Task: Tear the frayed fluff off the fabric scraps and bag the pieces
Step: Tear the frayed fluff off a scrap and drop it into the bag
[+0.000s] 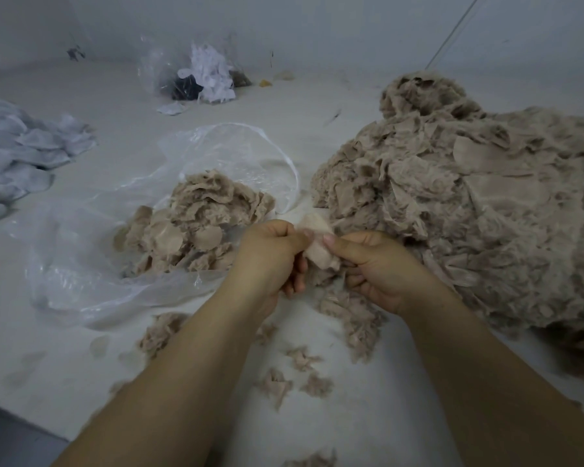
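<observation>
Here, big tan pile of scraps [452,210] on the right side of the white floor [351,382], pale walls behind. Open clear bag [169,203] with done pieces left of the hands. Small pale scrap [318,242] between both, standing up tall. Left hand [272,256] and right hand [380,267] pinching it, equally near. Fluff bits [304,358] close below.

Both forearms reach forward, the left hand [270,251] and right hand [378,264] close together, fingers curled, thumbs pinching.
</observation>
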{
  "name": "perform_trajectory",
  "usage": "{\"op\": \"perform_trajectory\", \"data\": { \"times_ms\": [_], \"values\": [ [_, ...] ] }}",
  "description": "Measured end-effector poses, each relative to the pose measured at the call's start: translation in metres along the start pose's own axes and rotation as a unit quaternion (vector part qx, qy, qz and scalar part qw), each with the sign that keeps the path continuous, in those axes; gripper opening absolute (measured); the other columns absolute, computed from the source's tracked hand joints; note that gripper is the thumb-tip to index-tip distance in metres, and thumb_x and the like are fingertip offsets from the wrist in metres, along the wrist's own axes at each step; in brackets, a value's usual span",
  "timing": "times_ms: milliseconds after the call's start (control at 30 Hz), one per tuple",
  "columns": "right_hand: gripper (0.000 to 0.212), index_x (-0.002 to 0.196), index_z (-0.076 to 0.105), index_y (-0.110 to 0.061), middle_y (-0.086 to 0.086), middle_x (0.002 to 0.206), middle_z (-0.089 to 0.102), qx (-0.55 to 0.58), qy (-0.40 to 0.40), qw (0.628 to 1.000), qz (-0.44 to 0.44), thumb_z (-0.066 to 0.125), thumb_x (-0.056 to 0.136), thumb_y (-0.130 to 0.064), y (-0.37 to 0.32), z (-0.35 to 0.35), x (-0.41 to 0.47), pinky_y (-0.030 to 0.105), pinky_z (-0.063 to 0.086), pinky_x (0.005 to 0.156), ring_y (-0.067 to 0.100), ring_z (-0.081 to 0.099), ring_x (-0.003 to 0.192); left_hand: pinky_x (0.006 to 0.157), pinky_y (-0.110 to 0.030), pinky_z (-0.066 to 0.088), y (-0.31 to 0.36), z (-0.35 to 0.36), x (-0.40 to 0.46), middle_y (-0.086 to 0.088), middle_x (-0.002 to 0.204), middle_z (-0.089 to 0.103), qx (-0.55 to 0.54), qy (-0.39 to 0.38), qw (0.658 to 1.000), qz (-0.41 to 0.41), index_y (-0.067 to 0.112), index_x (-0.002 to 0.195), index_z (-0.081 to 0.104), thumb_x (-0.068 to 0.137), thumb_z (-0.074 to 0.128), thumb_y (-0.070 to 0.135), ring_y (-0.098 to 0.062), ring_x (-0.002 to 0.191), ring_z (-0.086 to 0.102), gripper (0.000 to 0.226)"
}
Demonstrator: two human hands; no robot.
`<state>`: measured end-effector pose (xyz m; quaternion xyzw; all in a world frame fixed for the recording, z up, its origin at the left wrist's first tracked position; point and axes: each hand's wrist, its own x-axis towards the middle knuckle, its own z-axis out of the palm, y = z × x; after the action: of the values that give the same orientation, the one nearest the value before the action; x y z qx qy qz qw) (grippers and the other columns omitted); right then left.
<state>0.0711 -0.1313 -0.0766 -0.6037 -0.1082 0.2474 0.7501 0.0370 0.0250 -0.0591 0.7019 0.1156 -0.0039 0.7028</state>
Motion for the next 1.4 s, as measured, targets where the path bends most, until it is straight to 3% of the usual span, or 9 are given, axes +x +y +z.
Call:
{"op": "perform_trajectory", "data": {
  "times_ms": [267,433,533,700,800,900,1067,1267,1400],
  "values": [
    [0.028,0.066,0.065,-0.017,-0.007,0.052,0.03,0.006,0.056,0.998,0.036,0.068,0.08,-0.041,0.004,-0.005,0.007,0.015,0.022,0.038,0.003,0.022,0.041,0.033,-0.017,0.026,0.003,-0.006,0.001,-0.007,0.049,0.049,-0.09,0.01,0.995,-0.029,0.005,0.077,0.058,0.099,0.055,0.015,-0.02,0.03,0.041,0.025],
    [0.024,0.075,0.076,-0.019,-0.003,0.058,0.065,0.022,-0.032,0.999,-0.009,0.065,0.081,-0.039,0.001,-0.003,0.001,0.014,0.042,0.041,0.004,0.057,0.045,0.034,-0.017,0.022,0.006,-0.008,-0.003,-0.01,0.047,0.047,0.024,-0.121,0.99,-0.075,0.011,0.056,0.056,0.094,0.062,0.018,-0.02,0.029,0.037,0.039],
    [0.025,0.08,0.075,-0.011,0.009,0.069,0.071,0.017,0.016,1.0,-0.001,0.067,0.081,-0.034,0.004,-0.002,0.002,0.022,0.05,0.049,0.015,0.064,0.055,0.033,-0.017,0.023,0.008,-0.009,-0.004,-0.01,0.048,0.047,0.042,-0.148,0.985,-0.076,0.011,0.058,0.055,0.093,0.064,0.019,-0.02,0.029,0.037,0.037],
    [0.035,0.064,0.061,-0.015,-0.007,0.046,0.032,0.057,0.098,0.993,0.02,0.057,0.096,-0.027,0.006,-0.004,0.009,0.015,0.023,0.034,0.003,0.025,0.037,0.033,-0.016,0.027,0.012,-0.011,0.006,-0.006,0.047,0.05,-0.139,0.005,0.99,-0.016,0.003,0.082,0.058,0.098,0.053,0.012,-0.018,0.03,0.042,0.019],
    [0.031,0.072,0.066,-0.012,-0.007,0.049,0.033,0.045,0.093,0.994,0.028,0.058,0.096,-0.028,0.007,-0.005,0.009,0.015,0.024,0.035,0.003,0.025,0.038,0.043,-0.025,0.048,0.017,-0.018,0.017,-0.015,0.078,0.068,-0.242,0.093,0.964,0.051,-0.003,0.102,0.058,0.102,0.048,0.011,-0.022,0.052,0.065,0.017],
    [0.03,0.077,0.07,-0.01,-0.007,0.05,0.035,0.045,0.088,0.994,0.037,0.057,0.097,-0.028,0.006,-0.005,0.009,0.014,0.023,0.035,0.003,0.025,0.039,0.046,-0.027,0.047,0.009,-0.02,0.016,-0.014,0.087,0.064,-0.106,0.102,0.989,0.031,0.001,0.112,0.06,0.096,0.06,0.008,-0.02,0.054,0.06,0.017],
    [0.037,0.07,0.075,-0.012,-0.007,0.049,0.039,0.053,0.083,0.994,0.04,0.055,0.098,-0.026,0.006,-0.006,0.01,0.014,0.025,0.035,0.002,0.028,0.038,0.041,-0.019,0.041,-0.015,-0.014,0.01,0.0,0.069,0.064,0.235,0.041,0.97,0.042,0.015,0.084,0.067,0.076,0.084,0.023,-0.007,0.051,0.056,0.02],
    [0.03,0.079,0.074,-0.008,-0.008,0.049,0.039,0.047,0.068,0.995,0.05,0.058,0.096,-0.027,0.007,-0.008,0.01,0.014,0.025,0.036,0.002,0.028,0.039,0.053,-0.046,0.059,-0.016,-0.005,0.01,-0.017,0.076,0.065,0.299,-0.01,0.951,0.077,0.018,0.077,0.061,0.081,0.07,-0.003,-0.032,0.06,0.066,0.023],
    [0.019,0.102,0.072,-0.005,-0.01,0.047,0.051,0.033,0.052,0.998,0.034,0.063,0.091,-0.018,0.006,-0.006,0.007,0.013,0.03,0.034,-0.001,0.037,0.035,0.064,-0.055,0.059,-0.01,-0.001,0.011,-0.025,0.081,0.064,0.175,0.018,0.977,0.12,0.012,0.082,0.064,0.083,0.061,-0.016,-0.043,0.069,0.068,0.028]
  ]
}}
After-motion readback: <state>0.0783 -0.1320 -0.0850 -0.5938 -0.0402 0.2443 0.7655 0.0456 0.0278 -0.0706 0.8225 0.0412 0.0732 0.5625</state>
